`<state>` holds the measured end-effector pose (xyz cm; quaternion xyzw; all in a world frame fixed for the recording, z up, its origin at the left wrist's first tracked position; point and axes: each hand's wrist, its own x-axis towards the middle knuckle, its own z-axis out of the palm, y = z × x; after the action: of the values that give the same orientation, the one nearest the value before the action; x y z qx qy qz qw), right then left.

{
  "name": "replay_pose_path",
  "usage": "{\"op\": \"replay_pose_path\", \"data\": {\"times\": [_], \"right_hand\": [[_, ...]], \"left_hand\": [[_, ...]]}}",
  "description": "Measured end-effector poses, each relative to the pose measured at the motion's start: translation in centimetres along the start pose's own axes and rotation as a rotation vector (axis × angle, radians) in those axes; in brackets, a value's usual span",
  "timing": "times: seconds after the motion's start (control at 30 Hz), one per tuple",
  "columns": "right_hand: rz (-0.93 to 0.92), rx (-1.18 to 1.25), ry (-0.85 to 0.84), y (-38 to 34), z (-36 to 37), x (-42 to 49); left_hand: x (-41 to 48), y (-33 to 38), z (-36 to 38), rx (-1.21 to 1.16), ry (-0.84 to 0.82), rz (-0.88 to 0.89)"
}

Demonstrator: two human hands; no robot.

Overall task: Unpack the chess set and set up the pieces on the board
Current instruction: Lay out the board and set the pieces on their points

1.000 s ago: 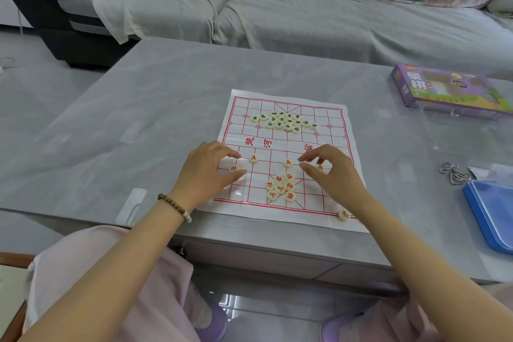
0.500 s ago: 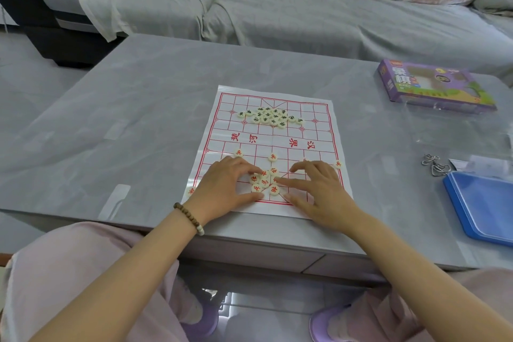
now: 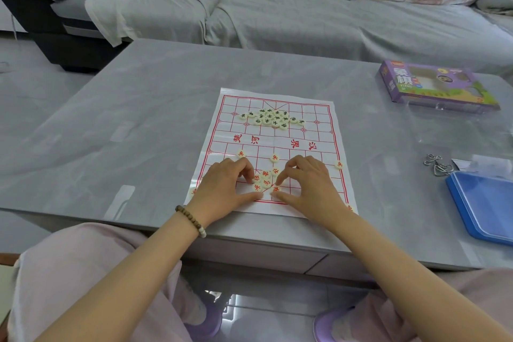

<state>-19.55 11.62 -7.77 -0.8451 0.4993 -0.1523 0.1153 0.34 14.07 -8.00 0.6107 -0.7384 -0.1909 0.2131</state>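
Chess set is unpacked: its box (image 3: 435, 89) lies well apart at the far right of the table (image 3: 138, 125), and the board (image 3: 305, 133) is spread flat at the near edge. Setup is judged well under half done. 3 single red pieces (image 3: 274, 158) stand spaced along 1 row of the near half. The other red pieces lie in a red heap (image 3: 266, 182) near the front edge, and the black-lettered heap (image 3: 270, 118) sits unsorted on the far half.

Both forearms reach in from the near side, palms down, flanking the red heap. The left hand (image 3: 224, 186) has its fingers bent, with the tips touching the heap's left side and the thumb stretched along the board. The right hand (image 3: 308, 183) sets its forefinger on the heap's right side, thumb likewise spread. Neither hand pinches a piece: both are released, in contact only
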Motion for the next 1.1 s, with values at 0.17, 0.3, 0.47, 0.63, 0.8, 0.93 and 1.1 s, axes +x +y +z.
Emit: {"op": "replay_pose_path", "data": {"times": [0.17, 0.3, 0.47, 0.63, 0.8, 0.93, 1.1], "right_hand": [[0.016, 0.057, 0.040, -0.2, 0.1, 0.3], [0.018, 0.121, 0.055, -0.7, 0.1, 1.4], [-0.008, 0.167, 0.028, -2.1, 1.0, 4.0], [-0.019, 0.188, 0.015, -3.0, 2.1, 5.7], [-0.024, 0.187, 0.048, -2.8, 2.2, 6.0], [-0.004, 0.176, 0.082, -2.4, 1.8, 6.1], [0.020, 0.162, 0.098, -2.1, 1.4, 6.0]], "left_hand": [[0.2, 0.1, 0.1, -0.028, 0.008, 0.005], [0.5, -1.2, -2.1, -0.135, 0.064, -0.067], [1.3, -5.3, -4.9, -0.169, 0.158, -0.192], [2.5, -7.8, -5.4, -0.233, 0.142, -0.252], [3.3, -8.4, -4.9, -0.272, 0.124, -0.240], [3.4, -8.5, -4.7, -0.271, 0.107, -0.236], [3.5, -8.4, -4.7, -0.269, 0.104, -0.238]]}}
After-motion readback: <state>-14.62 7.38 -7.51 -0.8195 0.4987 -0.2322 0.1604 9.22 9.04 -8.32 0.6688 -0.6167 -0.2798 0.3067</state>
